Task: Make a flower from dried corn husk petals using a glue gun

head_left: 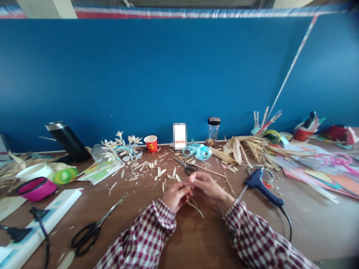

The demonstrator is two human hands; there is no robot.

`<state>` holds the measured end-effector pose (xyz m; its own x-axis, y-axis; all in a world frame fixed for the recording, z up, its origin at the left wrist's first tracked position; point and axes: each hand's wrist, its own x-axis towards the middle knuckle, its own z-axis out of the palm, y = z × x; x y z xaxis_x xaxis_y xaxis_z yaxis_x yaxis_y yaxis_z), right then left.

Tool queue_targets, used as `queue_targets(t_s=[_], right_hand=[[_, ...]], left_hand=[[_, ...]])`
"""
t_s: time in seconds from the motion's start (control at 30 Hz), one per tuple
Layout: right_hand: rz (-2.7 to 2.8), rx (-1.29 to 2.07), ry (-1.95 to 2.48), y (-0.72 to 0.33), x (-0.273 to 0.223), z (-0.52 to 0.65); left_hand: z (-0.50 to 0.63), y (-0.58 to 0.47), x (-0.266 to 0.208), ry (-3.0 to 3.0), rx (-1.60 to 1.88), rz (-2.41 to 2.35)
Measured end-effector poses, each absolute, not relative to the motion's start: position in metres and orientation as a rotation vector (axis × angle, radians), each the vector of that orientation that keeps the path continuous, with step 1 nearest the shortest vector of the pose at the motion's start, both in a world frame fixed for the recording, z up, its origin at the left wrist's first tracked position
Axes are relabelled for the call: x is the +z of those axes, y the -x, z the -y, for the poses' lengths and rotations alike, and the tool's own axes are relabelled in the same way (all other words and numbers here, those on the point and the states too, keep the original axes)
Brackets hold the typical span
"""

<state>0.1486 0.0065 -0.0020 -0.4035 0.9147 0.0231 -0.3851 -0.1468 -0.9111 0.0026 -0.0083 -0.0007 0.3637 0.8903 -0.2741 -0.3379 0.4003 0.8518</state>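
My left hand (176,195) and my right hand (208,188) meet above the middle of the table, fingertips pinched together. A thin pale strip (198,210), which looks like corn husk, hangs below my fingers and curves to the right. Its upper end is hidden between the fingertips. Just beyond my hands lies a small pair of scissors (190,167) with dark handles. Cut petal-shaped husk pieces (160,173) and small scraps are scattered on the table around it.
Black-handled scissors (89,232) and a power strip (53,220) lie left. A blue glue gun (262,186) with its cord is right. Behind stand husk flowers (123,147), a red paper cup (151,144), blue ribbon (200,151), a jar (213,132) and dried husks (246,147).
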Motion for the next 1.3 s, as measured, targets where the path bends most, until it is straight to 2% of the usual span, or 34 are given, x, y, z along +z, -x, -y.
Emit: queue_targets(t_s=[0.33, 0.8, 0.97, 1.17, 1.3], right_hand=[[1.104, 1.673, 0.801, -0.151, -0.001, -0.008], [1.04, 1.608, 0.786, -0.148, 0.0, -0.004], [1.072, 1.558, 0.828, -0.146, 0.0, -0.005], [1.182, 1.652, 0.783, -0.149, -0.001, -0.008], [1.175, 1.603, 0.838, -0.147, -0.004, -0.008]], left_hand=[[0.007, -0.006, -0.011, -1.043, 1.113, -0.996], [0.009, -0.007, -0.011, -1.06, 0.998, -0.928], [0.01, -0.007, -0.007, -1.235, 1.027, -1.002], [0.011, -0.008, -0.006, -1.19, 1.06, -1.053], [0.011, -0.01, -0.009, -1.202, 1.053, -1.067]])
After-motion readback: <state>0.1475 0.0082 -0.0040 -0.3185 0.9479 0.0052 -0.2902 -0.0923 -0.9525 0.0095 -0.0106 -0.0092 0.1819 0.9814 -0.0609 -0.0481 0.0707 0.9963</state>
